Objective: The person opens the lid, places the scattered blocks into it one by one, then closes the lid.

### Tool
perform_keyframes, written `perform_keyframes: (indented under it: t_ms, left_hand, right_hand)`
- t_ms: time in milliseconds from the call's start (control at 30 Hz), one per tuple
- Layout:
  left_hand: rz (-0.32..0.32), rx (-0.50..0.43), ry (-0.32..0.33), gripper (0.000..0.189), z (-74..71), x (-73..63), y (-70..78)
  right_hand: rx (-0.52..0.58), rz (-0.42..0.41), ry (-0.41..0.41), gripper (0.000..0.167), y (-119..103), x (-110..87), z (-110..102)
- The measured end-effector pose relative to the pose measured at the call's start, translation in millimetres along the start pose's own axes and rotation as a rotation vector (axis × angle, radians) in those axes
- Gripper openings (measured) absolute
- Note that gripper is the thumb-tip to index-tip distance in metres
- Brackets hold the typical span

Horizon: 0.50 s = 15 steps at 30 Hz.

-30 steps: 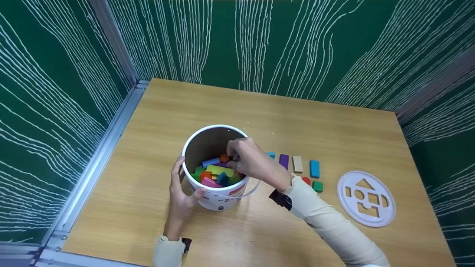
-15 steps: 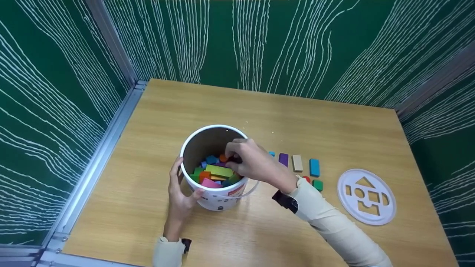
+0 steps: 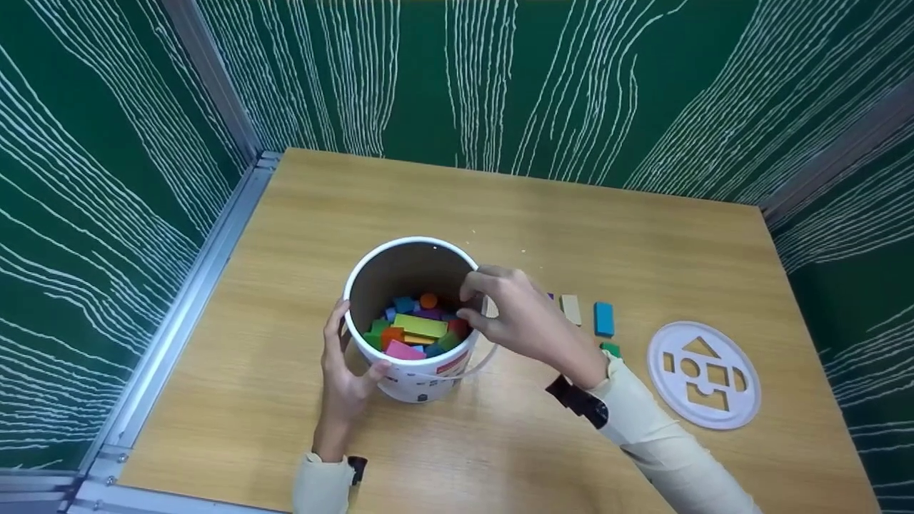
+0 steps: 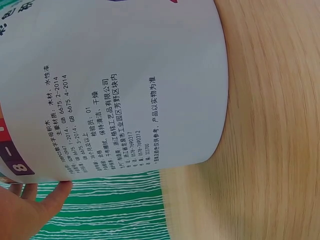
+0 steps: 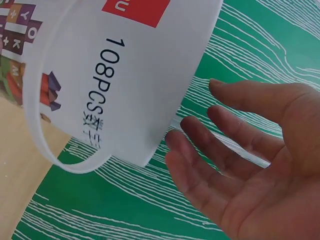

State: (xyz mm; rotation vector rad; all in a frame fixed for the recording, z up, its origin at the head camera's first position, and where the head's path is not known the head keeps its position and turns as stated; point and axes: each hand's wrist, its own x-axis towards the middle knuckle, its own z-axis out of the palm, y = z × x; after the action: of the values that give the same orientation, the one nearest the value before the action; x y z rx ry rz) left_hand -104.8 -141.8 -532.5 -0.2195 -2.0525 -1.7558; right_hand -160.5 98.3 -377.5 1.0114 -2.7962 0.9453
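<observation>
A white bucket (image 3: 400, 384) of wooden blocks stands on the table. Its inside shows a yellow-green block (image 3: 421, 326), an orange round block (image 3: 428, 300), a pink block (image 3: 404, 350) and several others. My left hand (image 3: 344, 382) grips the bucket's left side, thumb at the front just under the rim and fingers round the side. In the left wrist view only part of this hand (image 4: 25, 210) shows beside the printed wall. My right hand (image 3: 525, 318) is over the bucket's right rim; in the right wrist view its fingers are loosely curved and hold nothing.
A natural wood block (image 3: 570, 309), a blue block (image 3: 604, 319) and a green block (image 3: 610, 350) lie right of the bucket, partly behind my right hand. A white lid (image 3: 670, 392) with shaped holes lies farther right. The bucket's handle (image 5: 34, 100) hangs down. Green walls (image 3: 421, 86) enclose the table.
My right hand has drawn back from inside the bucket to its right rim, covering more of the loose blocks. A blue block inside has shifted toward the back. My left hand stays put.
</observation>
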Motion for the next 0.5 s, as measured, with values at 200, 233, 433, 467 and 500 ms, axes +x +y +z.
perform_keyframes:
  t_ms: [200, 233, 433, 467, 500]
  left_hand:
    - [-0.018, 0.013, 0.004, 0.088, -0.2, -0.4, -1.7]
    - [-0.025, 0.014, 0.003, 0.088, -0.3, -0.5, -1.5]
    - [-0.037, 0.017, 0.003, 0.089, -0.1, -0.9, -1.5]
    - [-0.032, 0.018, 0.003, 0.088, 0.0, -1.0, -1.6]
    - [-0.019, 0.011, 0.004, 0.088, 0.0, -1.0, -1.8]
  right_hand:
    - [-0.032, 0.01, 0.054, 0.013, 7, -14.7, -1]
    - [-0.034, 0.01, 0.063, 0.013, 8, -17.4, -2]
    - [-0.025, 0.017, 0.121, 0.016, 20, -32.4, -3]
    - [-0.023, 0.021, 0.127, 0.017, 22, -34.8, -3]
    - [-0.023, 0.028, 0.134, 0.016, 25, -37.3, -3]
